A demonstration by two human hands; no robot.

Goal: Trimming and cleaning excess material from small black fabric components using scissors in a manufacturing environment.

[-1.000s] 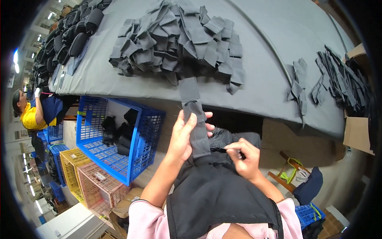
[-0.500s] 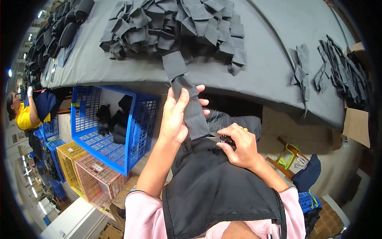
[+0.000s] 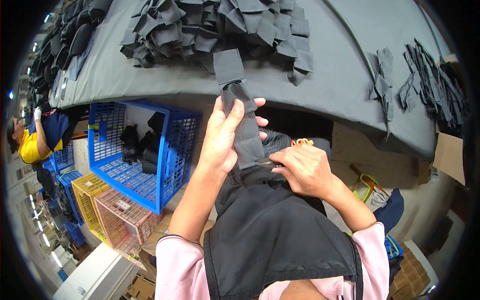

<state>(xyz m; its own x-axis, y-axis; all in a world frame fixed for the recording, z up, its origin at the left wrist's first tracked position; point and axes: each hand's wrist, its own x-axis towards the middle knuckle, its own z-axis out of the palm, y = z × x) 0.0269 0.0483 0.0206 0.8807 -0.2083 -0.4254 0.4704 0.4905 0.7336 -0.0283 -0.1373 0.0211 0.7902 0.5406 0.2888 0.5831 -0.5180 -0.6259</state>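
Note:
A strip of dark grey fabric (image 3: 248, 146) hangs between the thumb and fingers of my left hand (image 3: 223, 132). Its upper end rises toward the table edge, and loose threads trail from its sides. My right hand (image 3: 306, 170) is closed around small thread snips (image 3: 265, 162), whose thin metal tip meets the lower right corner of the strip. Most of the snips is hidden in the fist; an orange loop shows above the knuckles. Beyond my left hand, a heap of similar fabric pieces (image 3: 200, 25) lies on the grey-covered table (image 3: 330, 85).
A blue plastic crate (image 3: 161, 165) with black items stands at left, beside yellow (image 3: 90, 182) and pink crates (image 3: 117, 205). Narrow fabric strips (image 3: 435, 85) lie on the table's right. A person in yellow (image 3: 34, 145) works at far left. A wooden stool (image 3: 362, 182) stands at right.
My right hand has moved up and left, bringing the snips' tip to the strip's lower corner. My left hand and the strip have shifted slightly right and up.

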